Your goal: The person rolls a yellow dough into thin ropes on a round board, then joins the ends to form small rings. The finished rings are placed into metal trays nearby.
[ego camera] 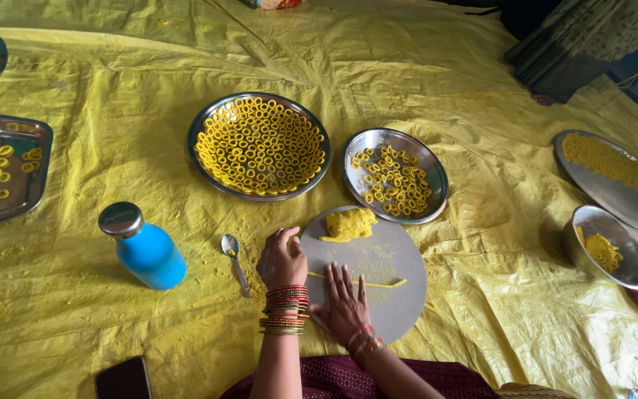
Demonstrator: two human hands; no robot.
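Left hand [280, 260] curled loosely at the left rim of the round grey board [396, 295], gripping nothing visible. Right hand [344, 304] flat, fingers [346, 280] spread open, pressing a thin yellow dough strand [378, 283] that runs rightward from the fingertips. Yellow dough lump [351, 222] near the board's far edge. Leftward: rectangular tray [31, 185], blue bottle [145, 249], spoon [235, 260]. Beyond: large plate of dough rings [208, 174], smaller plate [437, 188]. Rightward: steel bowl [588, 222]. Dark phone [122, 380] cut off below.
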